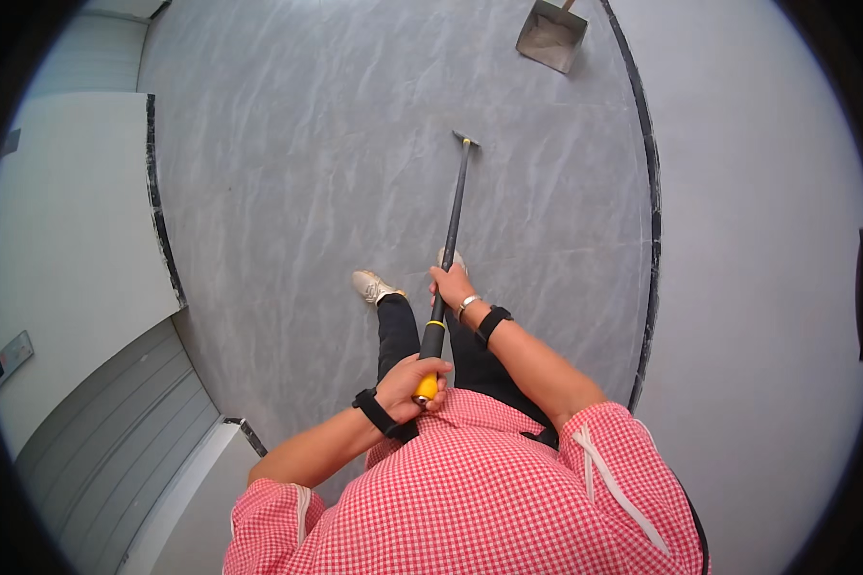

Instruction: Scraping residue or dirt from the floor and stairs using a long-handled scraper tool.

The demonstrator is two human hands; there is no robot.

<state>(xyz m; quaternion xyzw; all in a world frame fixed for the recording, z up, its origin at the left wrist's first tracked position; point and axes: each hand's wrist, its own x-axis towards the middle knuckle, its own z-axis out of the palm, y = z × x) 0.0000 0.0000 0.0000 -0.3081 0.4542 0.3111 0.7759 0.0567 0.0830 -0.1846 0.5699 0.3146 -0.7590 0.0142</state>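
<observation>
Person holds a long-handled scraper (pixel 456 211) two-handed, standing on the grey marbled floor (pixel 307 172). Left hand (pixel 408 386): grip clamped on the yellow butt end (pixel 427 387) of the handle, thumb across the top, in front of the waist. Right hand (pixel 454 285): grip closed around the dark pole further down, past the thin yellow ring (pixel 434 324). Pole runs forward and slightly right, away from the body; its narrow flat head (pixel 466 140) is at the far end, low over the floor, set crosswise to the pole. Can't confirm blade contact from this angle. Dustpan (pixel 550 40), metal, is beyond the head and to the right, well apart from it, near the right-hand wall (pixel 758 240); greyish material inside, too small to identify, handle cut off by the top of the view. Left shoe (pixel 376 287), light-coloured, is left of the pole; right shoe (pixel 457 257) is partly hidden behind pole and right hand. Black band on each wrist, plus a pale bracelet (pixel 467 304) on the right. Dark, chipped skirting strip (pixel 655 201) edges the floor along that wall. Far left: control panel (pixel 11 360) beside grey panelled doors (pixel 115 450).
</observation>
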